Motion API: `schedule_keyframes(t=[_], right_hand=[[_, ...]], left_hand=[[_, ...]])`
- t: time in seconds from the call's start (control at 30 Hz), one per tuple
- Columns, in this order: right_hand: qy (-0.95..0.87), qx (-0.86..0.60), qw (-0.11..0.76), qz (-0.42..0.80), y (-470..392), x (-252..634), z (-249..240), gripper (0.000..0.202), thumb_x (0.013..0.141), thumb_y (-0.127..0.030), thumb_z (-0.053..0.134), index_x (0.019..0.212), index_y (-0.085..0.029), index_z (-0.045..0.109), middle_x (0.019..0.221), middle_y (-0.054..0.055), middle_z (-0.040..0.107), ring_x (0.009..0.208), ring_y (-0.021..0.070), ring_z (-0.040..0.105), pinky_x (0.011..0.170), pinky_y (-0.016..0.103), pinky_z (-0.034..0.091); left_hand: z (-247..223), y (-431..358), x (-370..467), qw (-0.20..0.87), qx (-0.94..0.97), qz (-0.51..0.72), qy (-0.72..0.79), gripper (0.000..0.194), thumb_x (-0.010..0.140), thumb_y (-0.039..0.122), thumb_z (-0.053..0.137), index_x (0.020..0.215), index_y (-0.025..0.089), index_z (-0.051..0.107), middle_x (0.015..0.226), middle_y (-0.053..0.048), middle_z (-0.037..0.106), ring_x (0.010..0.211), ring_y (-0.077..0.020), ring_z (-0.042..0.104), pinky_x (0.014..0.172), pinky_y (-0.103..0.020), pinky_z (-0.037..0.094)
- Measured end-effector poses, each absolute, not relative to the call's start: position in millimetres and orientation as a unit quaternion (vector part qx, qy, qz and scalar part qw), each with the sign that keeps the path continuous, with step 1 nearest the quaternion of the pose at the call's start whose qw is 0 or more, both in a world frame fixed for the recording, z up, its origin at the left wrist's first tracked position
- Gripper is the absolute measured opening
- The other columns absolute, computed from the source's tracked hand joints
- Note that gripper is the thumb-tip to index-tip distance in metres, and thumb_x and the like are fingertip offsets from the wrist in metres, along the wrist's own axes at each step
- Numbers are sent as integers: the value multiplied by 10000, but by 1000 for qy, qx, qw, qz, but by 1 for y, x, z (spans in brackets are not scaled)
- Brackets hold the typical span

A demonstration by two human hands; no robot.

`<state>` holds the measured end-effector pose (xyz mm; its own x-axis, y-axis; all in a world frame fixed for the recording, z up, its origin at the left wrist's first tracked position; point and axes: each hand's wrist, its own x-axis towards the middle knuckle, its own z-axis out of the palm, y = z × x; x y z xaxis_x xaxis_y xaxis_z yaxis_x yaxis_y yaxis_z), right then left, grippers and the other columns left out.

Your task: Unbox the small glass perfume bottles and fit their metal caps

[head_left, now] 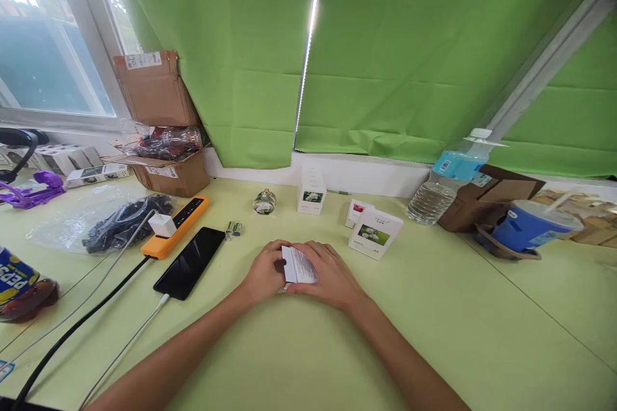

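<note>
Between my two hands, above the green table, is a small white box with lines of small print on the side facing me. My left hand grips its left edge, where a flap seems to stand out. From the right, my right hand wraps over the top and side of the same box. Beyond them stand a small round glass bottle and a white box with a white-flower picture. To the right are a larger white flower box and a small one with a pink picture.
At left lie a black phone on a cable, an orange power strip, small shiny cylinders and a Pepsi bottle. A cardboard box stands behind. At right are a water bottle and a blue cup.
</note>
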<state>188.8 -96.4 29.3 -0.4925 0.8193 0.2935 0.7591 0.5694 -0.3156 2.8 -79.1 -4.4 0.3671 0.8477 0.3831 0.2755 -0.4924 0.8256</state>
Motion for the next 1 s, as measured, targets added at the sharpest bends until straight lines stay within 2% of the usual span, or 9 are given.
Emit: schedule_keyframes(t=[0.2,0.43,0.73,1.0], right_hand=[[-861,-457,211,74,-95,191,29,788,682,-748,618,1309,-294,475,1174,70,592,1054,269,535,937,421,404],[-852,-472,211,79,-94,198,30,799,661,-761,624,1296,-296,495,1175,70,593,1039,281,530,913,428,412],[-858,-464,210,68,-93,200,28,704,730,-680,621,1302,-287,499,1183,71,596,1045,279,535,918,427,413],[-864,-453,208,67,-91,204,29,697,733,-679,623,1291,-276,510,1193,74,596,1061,272,539,930,420,419]], left_hand=[[-3,-80,2,333,753,423,379,310,615,-23,586,775,200,730,1064,-46,626,1018,-200,572,860,-291,461],[-2,-77,-2,344,752,416,380,170,624,65,688,750,177,712,1110,-57,602,1014,-203,587,769,-250,470],[1,-76,-5,375,755,406,353,117,665,104,703,772,150,705,1059,-68,599,928,-176,603,694,-217,452],[3,-76,-6,393,746,411,345,180,653,107,717,828,152,721,1077,-68,622,925,-176,609,717,-217,465]])
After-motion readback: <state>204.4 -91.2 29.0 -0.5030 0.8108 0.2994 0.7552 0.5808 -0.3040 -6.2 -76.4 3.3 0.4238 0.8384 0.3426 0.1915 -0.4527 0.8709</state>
